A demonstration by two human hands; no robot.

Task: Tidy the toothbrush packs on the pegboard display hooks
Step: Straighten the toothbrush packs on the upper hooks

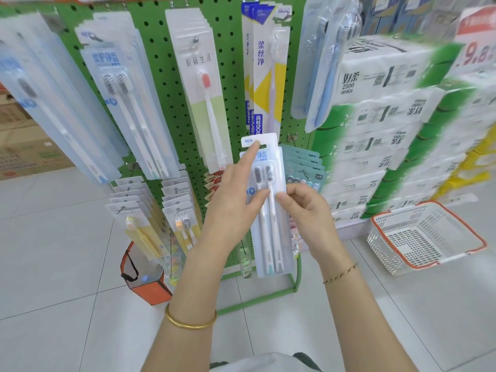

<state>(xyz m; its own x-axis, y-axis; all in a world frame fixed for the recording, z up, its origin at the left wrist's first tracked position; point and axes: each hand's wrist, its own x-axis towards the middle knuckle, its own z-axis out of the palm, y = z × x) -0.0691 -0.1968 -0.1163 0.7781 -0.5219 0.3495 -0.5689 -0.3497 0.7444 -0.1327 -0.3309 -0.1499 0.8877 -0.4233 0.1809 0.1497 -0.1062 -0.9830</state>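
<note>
A twin toothbrush pack (pixel 271 226) with a "NEW" header is held upright in front of the green pegboard (pixel 163 49). My left hand (pixel 236 200) holds its left side, the thumb on the front and the index finger stretched up to the hang slot. My right hand (pixel 303 208) pinches the pack's right edge at mid height. An empty hook (pixel 294 139) juts out just right of the pack's top. More toothbrush packs (pixel 126 92) hang in rows on the hooks above and to the left.
Teal packs (pixel 303 167) hang right behind the held pack. Stacked tissue bundles (pixel 389 124) stand on the right, with a white and orange basket (pixel 424 237) on the floor. An orange container (pixel 145 275) sits at the rack's foot.
</note>
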